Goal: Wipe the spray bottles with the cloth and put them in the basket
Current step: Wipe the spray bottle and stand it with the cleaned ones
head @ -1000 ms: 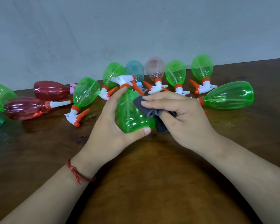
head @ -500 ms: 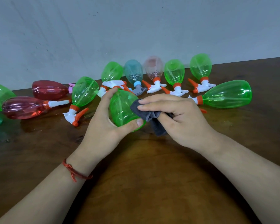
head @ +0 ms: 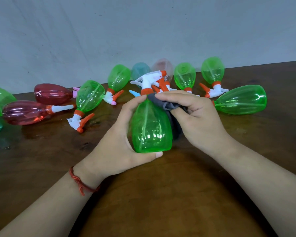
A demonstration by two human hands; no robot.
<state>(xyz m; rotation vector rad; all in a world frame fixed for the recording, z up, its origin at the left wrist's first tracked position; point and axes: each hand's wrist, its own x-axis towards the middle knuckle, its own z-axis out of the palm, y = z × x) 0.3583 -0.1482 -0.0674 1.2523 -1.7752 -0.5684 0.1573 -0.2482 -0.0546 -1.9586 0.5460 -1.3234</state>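
The green spray bottle (head: 150, 127) is held between the two hands, above the wooden table (head: 161, 202). Its base points toward the person and its neck points away. The white trigger head (head: 148, 80), with orange collar and orange nozzle tip, projects beyond the fingertips of both hands.

The left hand (head: 120, 144) grips the bottle from its left side. The thumb is curled under the base edge and the fingers wrap up to the neck. A red string bracelet (head: 79, 182) sits on the left wrist.

The right hand (head: 195, 115) is closed on a grey cloth (head: 167, 104), bunched between thumb and curled fingers. The cloth is in contact with the bottle's right shoulder, just below the collar, and continues down the bottle's right side under the palm.

Beyond the hands, further spray bottles lie on the table. One green bottle (head: 241, 100) lies on its side just right of the right hand. Another green bottle (head: 89, 96) lies left of the left hand, and two red bottles (head: 24, 112) lie further left. A row of green, blue and pink bottles lies past the fingertips, partly hidden by the trigger head.
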